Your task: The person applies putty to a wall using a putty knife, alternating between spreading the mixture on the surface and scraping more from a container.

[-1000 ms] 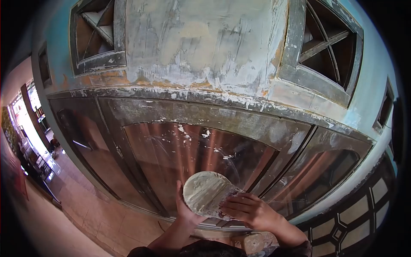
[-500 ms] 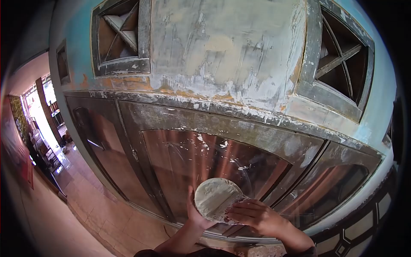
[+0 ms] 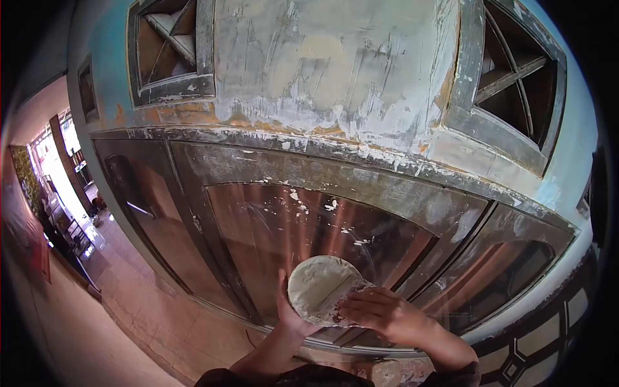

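A round, shallow tub of pale putty [image 3: 314,282] is held up in front of the glass door, its smeared surface facing me. My left hand [image 3: 293,317] cups its left side and underside, with the thumb along the rim. In my right hand [image 3: 388,317] is a flat putty scraper [image 3: 343,298], stained white and dark red, its edge lying across the putty. My right fingers press on the scraper's face, and they hide part of it.
Behind the tub stands a dark wooden door frame [image 3: 271,164] with glass panes and white specks. Above is a wall [image 3: 322,71] patched with grey filler, between two wooden vents [image 3: 512,84]. Tiled floor [image 3: 161,322] runs left towards a bright doorway.
The scraper has swept over the putty towards the lower right, leaving the upper left smoother. Both hands and the tub sit slightly higher and further left in view.
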`<state>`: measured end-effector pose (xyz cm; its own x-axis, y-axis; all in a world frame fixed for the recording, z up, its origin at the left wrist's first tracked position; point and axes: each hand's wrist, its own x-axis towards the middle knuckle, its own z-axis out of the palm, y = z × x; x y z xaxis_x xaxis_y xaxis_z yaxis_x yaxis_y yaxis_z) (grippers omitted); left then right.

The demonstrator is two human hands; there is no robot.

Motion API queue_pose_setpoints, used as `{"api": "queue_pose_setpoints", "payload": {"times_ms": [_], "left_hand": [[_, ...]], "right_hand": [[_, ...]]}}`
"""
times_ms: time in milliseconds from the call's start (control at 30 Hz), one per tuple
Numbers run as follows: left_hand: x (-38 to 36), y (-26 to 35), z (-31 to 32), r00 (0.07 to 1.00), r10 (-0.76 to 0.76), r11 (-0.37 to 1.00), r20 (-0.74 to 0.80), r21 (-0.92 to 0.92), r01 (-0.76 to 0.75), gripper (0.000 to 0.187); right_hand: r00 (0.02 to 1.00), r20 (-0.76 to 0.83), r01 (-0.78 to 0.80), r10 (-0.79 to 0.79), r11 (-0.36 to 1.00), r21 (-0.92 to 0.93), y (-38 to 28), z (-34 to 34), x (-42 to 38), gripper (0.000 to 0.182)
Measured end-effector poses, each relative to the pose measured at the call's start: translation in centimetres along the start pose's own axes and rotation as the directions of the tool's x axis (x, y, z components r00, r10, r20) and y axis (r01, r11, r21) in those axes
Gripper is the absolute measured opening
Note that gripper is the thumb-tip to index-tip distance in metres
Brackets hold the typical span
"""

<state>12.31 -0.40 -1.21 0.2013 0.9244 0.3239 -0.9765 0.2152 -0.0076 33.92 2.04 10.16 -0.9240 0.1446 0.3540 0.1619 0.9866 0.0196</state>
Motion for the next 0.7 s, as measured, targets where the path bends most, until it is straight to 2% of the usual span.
{"api": "queue_pose_setpoints", "payload": {"times_ms": [167, 233, 333, 467, 667, 700], "left_hand": [[0.1, 0.1, -0.3, 1.000, 0.006, 1.000, -0.003, -0.026, -0.006, 0.095], [0.2, 0.3, -0.5, 0.999, 0.012, 0.998, -0.034, 0.064, -0.010, 0.095], [0.3, -0.1, 0.2, 1.000, 0.003, 1.000, -0.027, 0.022, -0.002, 0.095], [0.6, 0.1, 0.0, 0.999, -0.038, 0.999, 0.009, 0.014, 0.038, 0.096], [0.7, 0.0, -0.4, 0.999, -0.019, 0.999, -0.044, 0.025, 0.020, 0.093], [0.7, -0.1, -0.4, 0.999, -0.012, 0.998, -0.050, 0.062, 0.015, 0.092]], "right_hand": [[0.999, -0.029, 0.021, -0.023, 0.998, -0.066, -0.4, -0.2, 0.0, 0.043], [1.000, 0.001, 0.010, -0.010, 1.000, -0.017, 0.0, -0.3, -0.1, 0.043], [0.999, -0.035, 0.012, -0.009, 0.997, 0.079, 0.4, -0.7, -0.3, 0.043], [1.000, -0.020, 0.007, -0.006, 0.998, 0.066, 0.2, -0.5, -0.1, 0.044], [0.997, -0.075, -0.014, 0.028, 0.984, 0.179, 1.2, -1.0, -0.9, 0.048], [0.982, -0.160, -0.033, 0.101, 0.924, 0.381, 1.5, -1.3, -1.0, 0.050]]}}
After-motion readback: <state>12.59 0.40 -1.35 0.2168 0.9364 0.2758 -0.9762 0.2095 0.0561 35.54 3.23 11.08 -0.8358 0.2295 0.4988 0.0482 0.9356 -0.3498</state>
